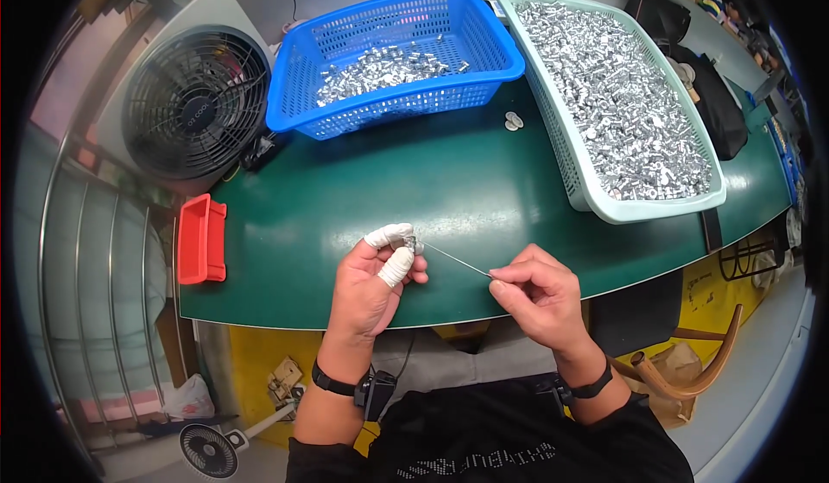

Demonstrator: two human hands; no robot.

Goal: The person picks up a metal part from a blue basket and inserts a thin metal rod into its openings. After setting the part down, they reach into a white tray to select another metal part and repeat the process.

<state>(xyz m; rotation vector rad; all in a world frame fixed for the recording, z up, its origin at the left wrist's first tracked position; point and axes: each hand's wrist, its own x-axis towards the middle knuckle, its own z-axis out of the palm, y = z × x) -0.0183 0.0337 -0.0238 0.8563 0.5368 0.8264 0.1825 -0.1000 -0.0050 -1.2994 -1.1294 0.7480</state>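
Room: yellow floor (pixel 721 297) on the wearer's side of the blue basket (pixel 406 111); metal railing (pixel 79 250) far left of it.
Desk (pixel 345 185): green, smooth, some glare, curved near edge; bare stretch in front of blue basket.
Pale green basket (pixel 561 150): right of blue basket, heaped with small silvery parts (pixel 604 85).
Blue basket: landmark, far side of desk, shallower pile of same-looking parts.
Box fan (pixel 194 103): just left of blue basket.
Red tray (pixel 200 239): left of blue basket and nearer, by desk's left end.
Left hand (pixel 358 289): front of blue basket; grip narrow, wrapped thumb and finger pinching metal piece. Best firm, tips clear of rod's line.
Right hand (pixel 544 301): front-right of blue basket; grip pinches rod's near end. Light, straight push likely better than force.
Thin rod (pixel 458 260): between hands; far end meets piece, inside or against, can't tell. Line it up first.
Metal piece (pixel 410 243): in left grip, front of blue basket; mostly hidden. Turning it toward view should help.
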